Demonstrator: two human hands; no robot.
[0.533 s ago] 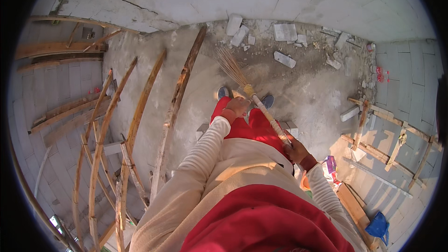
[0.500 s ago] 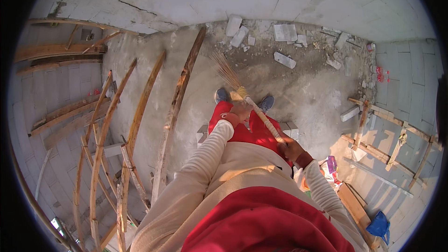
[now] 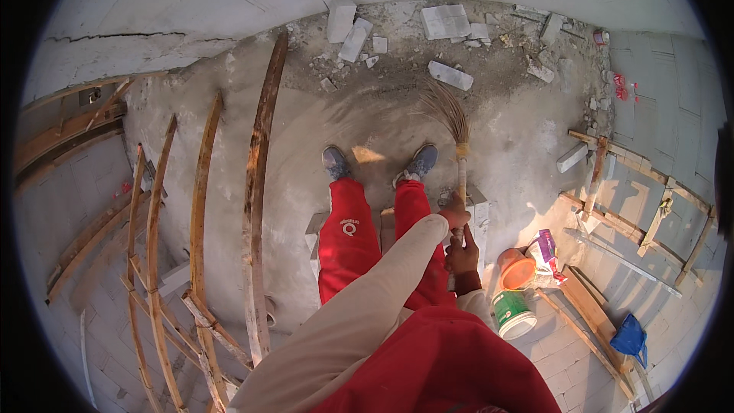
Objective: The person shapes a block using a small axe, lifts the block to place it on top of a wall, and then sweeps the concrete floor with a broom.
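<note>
A long-handled twig broom [image 3: 462,167] points away from me, its bristles [image 3: 446,111] fanned out over the dusty concrete floor [image 3: 505,145]. My left hand [image 3: 455,211] is closed round the handle below the binding, with that arm reaching across my body. Close behind it on the same handle, my right hand [image 3: 462,254] is wrapped round as well. The bristle tips lie near a pale broken block [image 3: 450,75]. My shoes stand apart on the floor, left of the broom.
Wooden poles [image 3: 264,183] lean on the left. Broken blocks [image 3: 446,21] and rubble lie along the far wall. To the right are a wooden frame [image 3: 623,155], an orange bucket [image 3: 517,269], a green-and-white bucket [image 3: 511,312], planks [image 3: 590,302] and a blue bag [image 3: 629,336].
The broom has swung from left to right, its bristles now in front of my right foot. My left hand has crossed to the right, closer to my right hand. The view has shifted too.
</note>
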